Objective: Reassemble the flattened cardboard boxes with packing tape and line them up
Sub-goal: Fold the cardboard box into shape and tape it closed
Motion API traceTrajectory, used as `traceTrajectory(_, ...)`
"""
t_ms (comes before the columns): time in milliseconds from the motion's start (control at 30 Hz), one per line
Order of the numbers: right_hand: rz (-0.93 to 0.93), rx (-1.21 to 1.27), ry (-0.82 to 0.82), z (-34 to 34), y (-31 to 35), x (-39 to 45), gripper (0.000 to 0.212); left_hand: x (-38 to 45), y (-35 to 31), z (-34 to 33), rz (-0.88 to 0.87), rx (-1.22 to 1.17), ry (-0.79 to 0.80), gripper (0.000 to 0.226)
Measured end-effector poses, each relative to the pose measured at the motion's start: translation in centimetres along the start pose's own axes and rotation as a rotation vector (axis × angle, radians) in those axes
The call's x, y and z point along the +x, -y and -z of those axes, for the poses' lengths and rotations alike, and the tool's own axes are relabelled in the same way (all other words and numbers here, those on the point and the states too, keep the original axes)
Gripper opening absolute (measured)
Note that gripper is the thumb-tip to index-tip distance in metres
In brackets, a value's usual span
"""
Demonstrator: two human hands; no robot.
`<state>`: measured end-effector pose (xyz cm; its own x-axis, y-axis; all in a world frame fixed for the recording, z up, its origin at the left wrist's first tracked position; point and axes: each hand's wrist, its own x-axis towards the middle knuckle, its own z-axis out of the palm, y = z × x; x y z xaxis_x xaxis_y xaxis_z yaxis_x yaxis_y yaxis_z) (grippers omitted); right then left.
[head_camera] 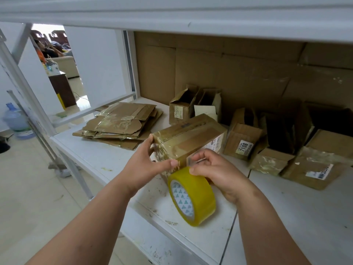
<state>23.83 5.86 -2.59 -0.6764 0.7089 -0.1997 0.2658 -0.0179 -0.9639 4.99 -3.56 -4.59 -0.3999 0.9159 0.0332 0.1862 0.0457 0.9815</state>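
A brown cardboard box [193,134], shiny with old tape, lies on the white shelf [107,159] in front of me. My left hand [147,163] holds its near end, fingers on the top corner and thumb under the lower edge. My right hand [214,169] pinches the free end of the tape at the box's near edge. The yellow packing tape roll [193,196] stands on edge just below both hands. A stack of flattened boxes [122,123] lies at the left of the shelf.
Several assembled, open-topped boxes [244,138] stand in a loose row at the back and right of the shelf, against a cardboard backing. An upper shelf board [172,18] hangs overhead. A water jug [16,121] stands on the floor at left.
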Motion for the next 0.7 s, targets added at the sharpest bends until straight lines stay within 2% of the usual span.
traceTrajectory(67, -0.024, 0.096, 0.073, -0.2, -0.8, 0.0, 0.041, 0.4, 0.1, 0.4, 0.003, -0.032, 0.016, 0.075)
traceTrajectory(100, -0.019, 0.146, 0.101, -0.3, -1.1, -0.1, 0.043, 0.6, 0.3, 0.7, 0.006, -0.044, 0.015, 0.083)
traceTrajectory(200, 0.021, 0.280, 0.165, -0.4, -2.0, -0.2, 0.053, 1.2, 0.9, 1.2, 0.050, -0.024, -0.001, 0.132)
traceTrajectory(233, 0.034, 0.314, 0.179, -0.6, -2.2, -0.3, 0.054, 1.2, 1.0, 1.2, 0.034, 0.001, -0.023, 0.133)
traceTrajectory(300, 0.060, 0.341, 0.180, -1.0, -2.5, -0.3, 0.053, 1.1, 1.1, 0.8, -0.130, 0.165, -0.129, 0.109)
traceTrajectory(367, 0.079, 0.333, 0.149, -1.5, -2.5, -0.2, 0.052, 1.1, 0.9, 0.5, -0.375, 0.416, -0.257, 0.069)
traceTrajectory(433, 0.088, 0.319, 0.122, -1.9, -2.4, -0.3, 0.050, 1.1, 0.7, 0.2, -0.488, 0.590, -0.297, 0.045)
traceTrajectory(500, 0.081, 0.307, 0.121, -2.2, -2.4, -0.4, 0.050, 1.1, 0.3, 0.4, -0.462, 0.655, -0.284, 0.038)
traceTrajectory(700, 0.035, 0.383, 0.251, -2.5, -3.8, -0.9, 0.043, 1.2, -0.8, 1.4, -0.333, 0.645, -0.218, 0.044)
